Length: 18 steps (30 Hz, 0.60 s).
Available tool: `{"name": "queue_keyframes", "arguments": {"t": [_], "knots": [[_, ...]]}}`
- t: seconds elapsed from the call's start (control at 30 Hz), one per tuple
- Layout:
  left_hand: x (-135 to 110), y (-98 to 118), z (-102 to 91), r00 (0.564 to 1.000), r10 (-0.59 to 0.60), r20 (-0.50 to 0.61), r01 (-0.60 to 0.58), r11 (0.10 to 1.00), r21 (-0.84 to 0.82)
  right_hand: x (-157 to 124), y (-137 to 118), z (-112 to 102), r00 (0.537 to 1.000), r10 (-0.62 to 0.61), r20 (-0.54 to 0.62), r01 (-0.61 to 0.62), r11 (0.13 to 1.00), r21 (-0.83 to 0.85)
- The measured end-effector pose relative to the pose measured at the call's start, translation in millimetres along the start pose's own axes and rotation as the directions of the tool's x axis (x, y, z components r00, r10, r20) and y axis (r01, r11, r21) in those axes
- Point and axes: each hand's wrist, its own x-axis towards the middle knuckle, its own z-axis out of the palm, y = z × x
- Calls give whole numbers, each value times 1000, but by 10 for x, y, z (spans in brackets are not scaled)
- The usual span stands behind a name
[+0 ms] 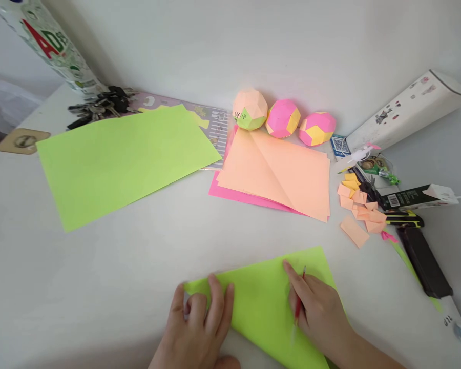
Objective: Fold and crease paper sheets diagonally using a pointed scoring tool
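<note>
At the left of the counter [111,287], a spare green sheet [126,169] is laid out flat, untouched. Next comes the left hand [195,328], half spread with fingers bent, nothing gripped, its fingertips set on the upper edge of the near green sheet [257,302], which is spread between both hands at the counter's front. Beyond it, peach sheets [276,169] are stacked. Now the right hand [318,312]: a red pen [298,305] is held in curled fingers, the index finger stretched onto that same edge. A fold seems to be being lined up and creased here; steady pinning at the left and even pressure along the edge are called for next. Farther right, peach scraps [363,210] are heaped.
</note>
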Motion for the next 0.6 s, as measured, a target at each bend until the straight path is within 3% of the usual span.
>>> {"name": "queue_keyframes", "arguments": {"t": [0.6], "knots": [[-5, 12, -34, 1000, -6, 29, 5, 999, 53, -15, 51, -16, 1000, 14, 2, -14, 1000, 24]]}}
